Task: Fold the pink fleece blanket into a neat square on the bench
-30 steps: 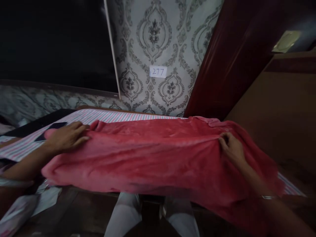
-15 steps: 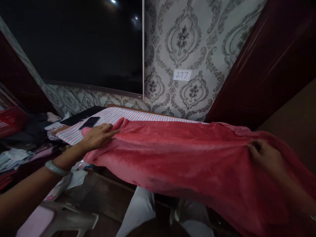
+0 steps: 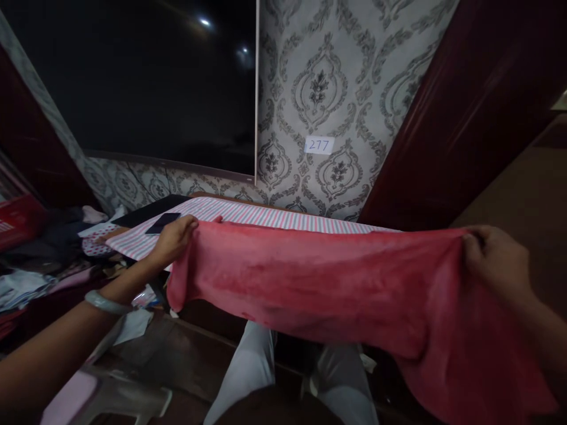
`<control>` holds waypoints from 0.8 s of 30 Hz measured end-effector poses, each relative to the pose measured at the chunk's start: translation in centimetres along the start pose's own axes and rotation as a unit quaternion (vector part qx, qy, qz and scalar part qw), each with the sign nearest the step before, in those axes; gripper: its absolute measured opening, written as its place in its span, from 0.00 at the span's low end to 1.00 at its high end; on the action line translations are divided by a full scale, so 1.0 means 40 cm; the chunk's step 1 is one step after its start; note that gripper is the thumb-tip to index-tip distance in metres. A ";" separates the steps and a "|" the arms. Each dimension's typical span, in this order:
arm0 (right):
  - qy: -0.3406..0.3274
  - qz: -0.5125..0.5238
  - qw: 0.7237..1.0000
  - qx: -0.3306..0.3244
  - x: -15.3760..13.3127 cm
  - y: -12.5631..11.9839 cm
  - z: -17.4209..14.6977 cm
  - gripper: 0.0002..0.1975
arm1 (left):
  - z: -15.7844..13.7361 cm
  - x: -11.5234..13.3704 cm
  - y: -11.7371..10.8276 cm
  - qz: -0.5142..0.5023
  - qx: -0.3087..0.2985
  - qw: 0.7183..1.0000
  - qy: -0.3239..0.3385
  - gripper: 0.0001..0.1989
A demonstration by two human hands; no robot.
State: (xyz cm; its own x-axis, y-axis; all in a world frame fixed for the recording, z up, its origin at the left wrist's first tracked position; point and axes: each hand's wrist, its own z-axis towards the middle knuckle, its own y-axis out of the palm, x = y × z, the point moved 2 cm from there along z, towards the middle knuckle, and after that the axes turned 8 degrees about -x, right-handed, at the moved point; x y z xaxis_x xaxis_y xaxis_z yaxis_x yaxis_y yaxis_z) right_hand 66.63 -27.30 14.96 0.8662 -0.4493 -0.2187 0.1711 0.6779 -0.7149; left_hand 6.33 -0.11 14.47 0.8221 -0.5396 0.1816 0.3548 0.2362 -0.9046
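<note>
A soft red plush cloth (image 3: 310, 277) is stretched sideways between my two hands, its lower part hanging down above my knees. My left hand (image 3: 175, 239), with a pale bangle on its wrist, pinches the cloth's upper left corner. At the upper right, my right hand (image 3: 496, 260) grips the edge, and more of the fabric drapes down below it. Behind the red cloth lies a striped cloth (image 3: 248, 213) in pink, white and grey-green. A dark phone (image 3: 162, 223) rests on the striped cloth, just beyond my left hand.
A large dark television (image 3: 155, 82) hangs on the patterned wall, beside a paper label (image 3: 319, 144) reading 277. Piled clothes (image 3: 48, 242) and a red bag (image 3: 20, 218) are at the left. A plastic stool (image 3: 119, 395) stands at lower left.
My left hand has changed from lying over the cloth with fingers extended to pinching its corner. My right hand has lifted and moved right, pulling the top edge straighter.
</note>
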 end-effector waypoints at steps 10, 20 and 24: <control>0.119 -0.046 0.988 0.081 -0.055 -0.210 0.120 0.17 | 0.066 0.119 -0.304 0.261 -0.002 0.965 -0.011 0.22; 0.085 -0.181 0.980 0.000 -0.125 -0.307 0.262 0.18 | 0.258 0.059 -0.427 0.177 0.033 0.982 -0.059 0.29; 0.060 -0.186 0.981 0.012 -0.103 -0.298 0.331 0.26 | 0.327 0.051 -0.400 0.187 0.022 0.981 -0.043 0.22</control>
State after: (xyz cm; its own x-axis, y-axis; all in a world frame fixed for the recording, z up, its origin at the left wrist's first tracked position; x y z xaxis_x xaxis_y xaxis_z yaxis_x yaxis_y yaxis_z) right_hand 67.24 -25.84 33.18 0.6814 -0.7316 -0.0230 0.4764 0.4671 -0.7449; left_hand 8.15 5.59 34.37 0.9326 -0.3384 -0.1254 0.0393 0.4408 -0.8967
